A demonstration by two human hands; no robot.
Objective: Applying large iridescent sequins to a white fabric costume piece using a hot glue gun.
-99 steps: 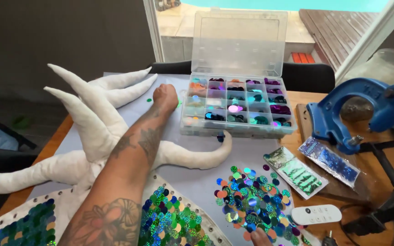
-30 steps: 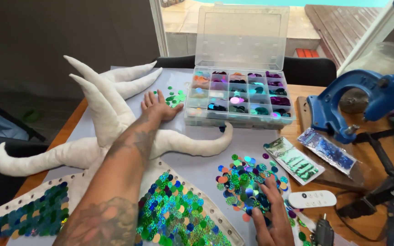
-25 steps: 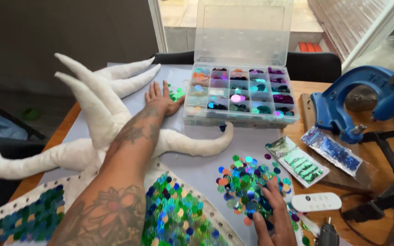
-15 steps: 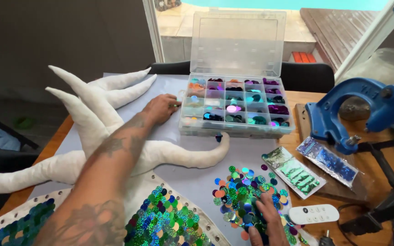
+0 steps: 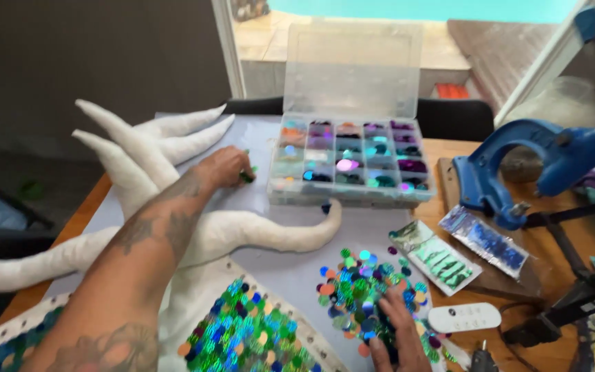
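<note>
One view only, worn on the head; it looks steeply down and forward across the table [image 5: 449, 213], close over both hands; the far edge takes in a doorway beyond.

Left hand [image 5: 223, 167]: bare, no glove, ring or watch visible. Left forearm, running from lower left of the frame toward centre: bare, no sleeve, covered in dark tattoo work, with a shaded patch near the wrist and larger line-drawn figures near the elbow.

Right hand [image 5: 395, 335]: bare, bottom centre-right of the frame; no jewellery visible, wrist cut off by the frame edge.
</note>
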